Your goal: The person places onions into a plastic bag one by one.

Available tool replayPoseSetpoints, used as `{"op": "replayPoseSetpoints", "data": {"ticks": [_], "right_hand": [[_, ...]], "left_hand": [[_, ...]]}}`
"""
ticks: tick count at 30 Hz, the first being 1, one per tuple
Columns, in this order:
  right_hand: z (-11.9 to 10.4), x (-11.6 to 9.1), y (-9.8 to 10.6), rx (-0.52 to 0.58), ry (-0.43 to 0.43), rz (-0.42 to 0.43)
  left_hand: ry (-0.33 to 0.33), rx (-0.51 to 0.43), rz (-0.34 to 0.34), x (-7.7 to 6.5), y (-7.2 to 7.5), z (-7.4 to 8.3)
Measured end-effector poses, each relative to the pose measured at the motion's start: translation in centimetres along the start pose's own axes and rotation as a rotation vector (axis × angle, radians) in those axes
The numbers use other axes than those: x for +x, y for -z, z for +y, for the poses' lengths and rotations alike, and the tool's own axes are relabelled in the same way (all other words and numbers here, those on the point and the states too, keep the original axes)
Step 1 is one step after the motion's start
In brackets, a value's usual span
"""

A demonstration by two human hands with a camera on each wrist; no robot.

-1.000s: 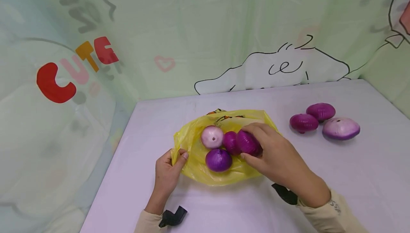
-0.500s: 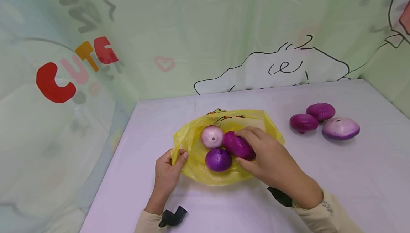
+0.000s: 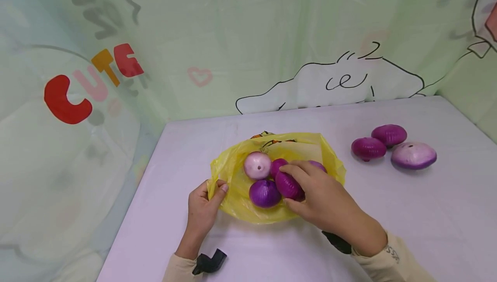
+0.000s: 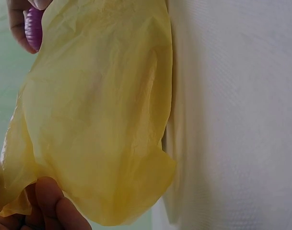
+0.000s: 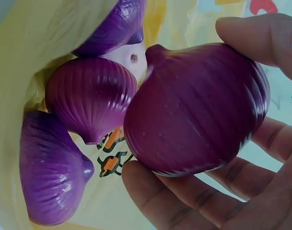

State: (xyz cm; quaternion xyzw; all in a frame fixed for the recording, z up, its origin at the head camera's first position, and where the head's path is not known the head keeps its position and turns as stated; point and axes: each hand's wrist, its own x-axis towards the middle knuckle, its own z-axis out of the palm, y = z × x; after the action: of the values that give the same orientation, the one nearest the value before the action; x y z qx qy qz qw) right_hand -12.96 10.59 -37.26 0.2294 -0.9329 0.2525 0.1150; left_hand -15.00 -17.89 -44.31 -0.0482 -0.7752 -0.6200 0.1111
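Note:
A yellow plastic bag [image 3: 237, 204] lies spread with its mouth open on the table. My left hand [image 3: 206, 204] pinches the bag's left rim between thumb and fingers. In my right hand [image 3: 326, 200] is a purple onion [image 5: 198, 110], gripped between thumb and fingertips over the bag's opening. Inside the bag rest a pale onion [image 3: 257, 165], a violet onion [image 3: 265, 194] and a magenta onion [image 5: 90, 98]. Another violet onion [image 5: 54, 167] sits in the bag too, mostly covered by my right hand in the head view. The left wrist view shows mainly the bag's outer side.
Three more onions stand grouped at the table's right: a magenta one [image 3: 368, 148], a second magenta one [image 3: 389, 135] behind it, and a pale one [image 3: 413, 155]. A printed curtain [image 3: 217, 49] hangs behind the white table [image 3: 388, 213].
My right hand has shifted left and slightly toward me with the purple onion, lower over the bag. A violet onion behind the hand has come into view. The left hand stays put.

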Motion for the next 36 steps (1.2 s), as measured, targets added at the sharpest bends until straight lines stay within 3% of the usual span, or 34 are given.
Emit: {"op": "replayPoseSetpoints", "data": {"ticks": [27, 36], "right_hand": [[-0.4, -0.1, -1.2, -0.019, -0.024, -0.184], [-0.2, -0.3, -1.7, -0.026, 0.025, -0.159]], "left_hand": [[-0.002, 0.011, -0.006, 0.0, 0.0, -0.2], [0.007, 0.012, -0.006, 0.0, 0.0, -0.1]]}}
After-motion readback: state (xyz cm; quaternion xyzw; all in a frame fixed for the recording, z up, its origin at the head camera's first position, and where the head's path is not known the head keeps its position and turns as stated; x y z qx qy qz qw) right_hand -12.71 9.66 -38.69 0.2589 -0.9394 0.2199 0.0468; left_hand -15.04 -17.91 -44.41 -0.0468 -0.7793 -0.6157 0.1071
